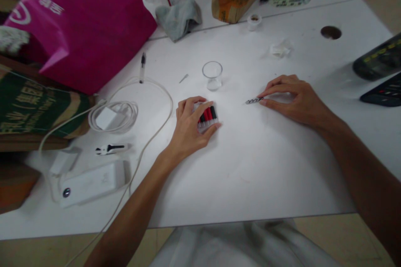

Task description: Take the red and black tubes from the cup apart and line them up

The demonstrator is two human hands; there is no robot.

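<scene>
My left hand (191,129) is closed around the sides of a small clear case (205,124) on the white table. Several short red and black tubes lie in a row inside it, partly hidden by my fingers. To the right, my right hand (291,95) pinches a short, thin black-and-white patterned stick (253,100) between thumb and fingers. Its narrow end points left, and its exact kind cannot be made out. Behind the case stands a clear cup (212,83). A small thin piece (184,78) lies left of the cup.
On the left are a pen (143,67), a coiled white cable (128,116), nail clippers (112,148) and a white power bank (92,183). A magenta bag (84,29), grey cloth (178,18) and tape roll (254,21) stand farther back. A dark bottle (379,60) is right.
</scene>
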